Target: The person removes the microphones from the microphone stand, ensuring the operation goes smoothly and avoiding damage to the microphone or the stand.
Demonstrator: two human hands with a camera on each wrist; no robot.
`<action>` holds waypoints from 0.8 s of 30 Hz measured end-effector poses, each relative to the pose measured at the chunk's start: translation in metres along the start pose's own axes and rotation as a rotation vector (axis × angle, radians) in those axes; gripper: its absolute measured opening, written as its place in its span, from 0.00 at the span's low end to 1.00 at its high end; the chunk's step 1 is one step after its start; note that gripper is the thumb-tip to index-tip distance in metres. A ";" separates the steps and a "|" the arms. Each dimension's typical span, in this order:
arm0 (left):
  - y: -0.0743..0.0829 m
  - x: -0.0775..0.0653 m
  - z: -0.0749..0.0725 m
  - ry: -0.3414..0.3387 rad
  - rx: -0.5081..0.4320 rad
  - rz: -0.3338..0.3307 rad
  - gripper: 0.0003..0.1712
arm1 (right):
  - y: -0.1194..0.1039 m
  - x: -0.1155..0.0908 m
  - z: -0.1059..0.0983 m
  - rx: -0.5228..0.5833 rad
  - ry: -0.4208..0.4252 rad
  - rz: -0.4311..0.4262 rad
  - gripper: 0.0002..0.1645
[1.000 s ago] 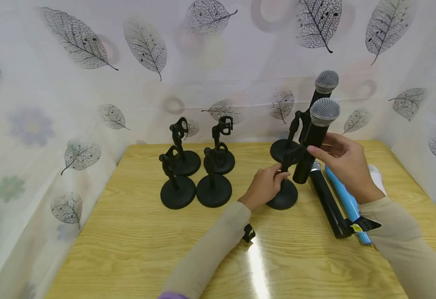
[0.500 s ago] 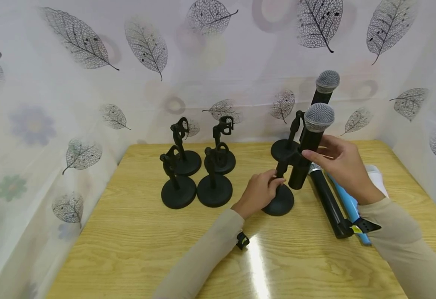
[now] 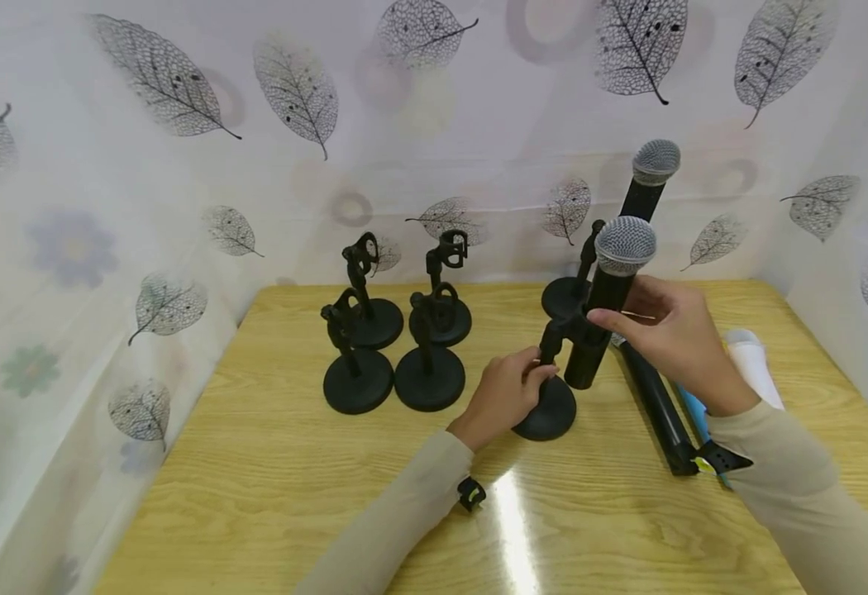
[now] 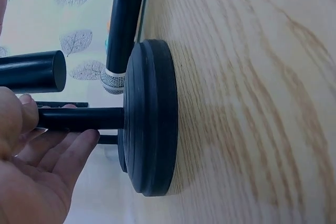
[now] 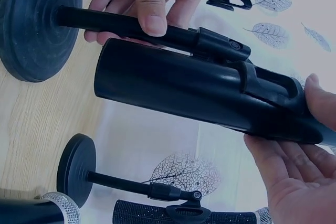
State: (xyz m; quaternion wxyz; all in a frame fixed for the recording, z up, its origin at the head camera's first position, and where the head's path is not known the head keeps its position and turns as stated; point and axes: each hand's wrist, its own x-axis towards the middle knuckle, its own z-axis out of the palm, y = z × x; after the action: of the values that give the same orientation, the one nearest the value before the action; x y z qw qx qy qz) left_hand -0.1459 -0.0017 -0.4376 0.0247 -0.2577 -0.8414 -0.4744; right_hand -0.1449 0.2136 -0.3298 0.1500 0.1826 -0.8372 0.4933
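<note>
My left hand (image 3: 499,395) grips the upright pole (image 4: 84,118) of a black desktop microphone stand, between thumb and fingers. Its round base (image 3: 549,417) sits on the wooden table. A black microphone (image 3: 612,289) with a silver mesh head leans to the right in the stand's clip (image 5: 273,87). My right hand (image 3: 675,339) holds the microphone's body from the right, thumb on the near side, just around clip height. In the right wrist view, the microphone's lower end (image 5: 121,72) protrudes below the clip, beside the pole.
Behind stands another microphone stand (image 3: 564,297) carrying a black microphone (image 3: 642,198). A black microphone (image 3: 653,405), a blue one (image 3: 693,411) and a white object (image 3: 754,364) lie at right, partly behind my right arm. Several stands with unfilled clips, one base here (image 3: 430,378), are grouped left.
The stand and its microphone have shifted left and toward me, both hands moving along with them. The left hand keeps its grip on the pole, the right on the microphone.
</note>
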 end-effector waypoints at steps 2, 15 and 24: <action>0.000 -0.003 -0.001 0.002 0.002 -0.010 0.11 | -0.001 0.000 0.002 0.001 -0.007 -0.014 0.22; 0.003 -0.025 -0.012 -0.008 0.001 -0.065 0.10 | -0.009 -0.004 0.011 0.081 -0.079 -0.035 0.24; 0.004 -0.042 -0.021 0.019 0.033 -0.061 0.10 | -0.013 -0.010 0.021 0.120 -0.115 -0.091 0.20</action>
State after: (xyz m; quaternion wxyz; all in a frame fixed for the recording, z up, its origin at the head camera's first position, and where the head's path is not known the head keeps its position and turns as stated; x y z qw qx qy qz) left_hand -0.1122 -0.0339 -0.4353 0.0222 -0.2269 -0.8563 -0.4634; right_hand -0.1315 0.1908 -0.3340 0.1128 0.2569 -0.8043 0.5238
